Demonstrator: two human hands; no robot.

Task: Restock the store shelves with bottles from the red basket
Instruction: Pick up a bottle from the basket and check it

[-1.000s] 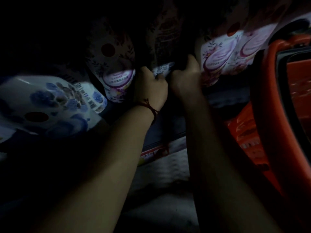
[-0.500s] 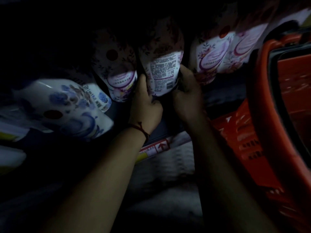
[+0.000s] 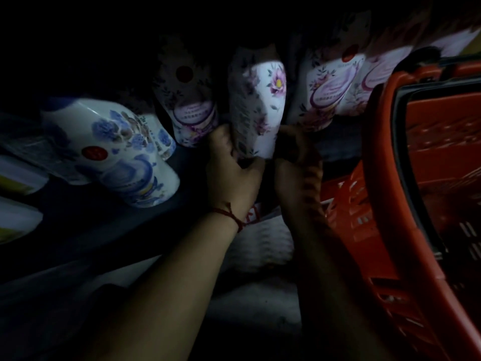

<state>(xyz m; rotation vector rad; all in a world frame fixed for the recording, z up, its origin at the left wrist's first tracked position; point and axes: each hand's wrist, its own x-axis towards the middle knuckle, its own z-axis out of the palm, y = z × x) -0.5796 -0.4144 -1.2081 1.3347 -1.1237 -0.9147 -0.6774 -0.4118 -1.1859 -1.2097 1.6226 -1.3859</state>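
Observation:
A white bottle with purple flowers (image 3: 257, 108) stands at the front of a dark low shelf (image 3: 109, 217). My left hand (image 3: 231, 173), a red string at its wrist, grips the bottle's base from the left. My right hand (image 3: 296, 162) grips the base from the right. The bottle's side with a printed flower faces me. Matching purple-flowered bottles stand on both sides of it: one (image 3: 190, 100) at the left, others (image 3: 328, 92) at the right. The red basket (image 3: 385, 178) sits at the right; its inside is dim.
A white bottle with blue flowers (image 3: 117, 149) leans on the shelf at the left. More pale containers (image 3: 15, 175) lie at the far left edge. A shelf-edge price tag (image 3: 253, 213) shows under my wrists. The pale floor (image 3: 260, 256) is below.
The bottle has come forward out of the row and turned, so its flower side now shows instead of the text label. Both hands moved down with it, staying on its base.

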